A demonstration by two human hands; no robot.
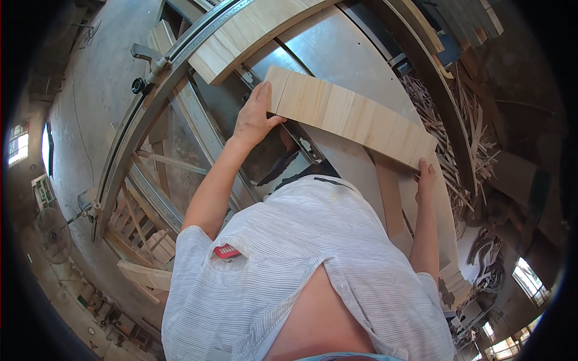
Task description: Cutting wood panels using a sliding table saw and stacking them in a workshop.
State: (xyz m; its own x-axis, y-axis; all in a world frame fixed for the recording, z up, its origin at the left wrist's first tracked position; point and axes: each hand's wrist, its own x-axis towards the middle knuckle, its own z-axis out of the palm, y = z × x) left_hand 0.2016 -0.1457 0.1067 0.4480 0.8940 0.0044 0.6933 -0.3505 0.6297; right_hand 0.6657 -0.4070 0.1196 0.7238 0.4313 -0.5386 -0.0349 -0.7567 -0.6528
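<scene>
Between my two hands is a light-coloured wooden board [349, 117] made of glued strips, tilted so its right end sits lower and nearer to me. My left hand [256, 117] grips the left end, with the thumb along the near edge and the fingers at the end face. At the other end my right hand [425, 178] is closed round the corner, its fingers partly hidden by the board. Below the board lies the smooth metal top of a saw table [337, 45]. A second glued board [241, 39] rests farther off on the machine.
A long metal rail [120, 135] with a black knob [138, 85] curves along the left. Thin wood offcuts [475, 138] are heaped past the table's right edge. A wooden strip [388, 198] lies on the table near my right arm. A standing fan [54, 234] is at far left.
</scene>
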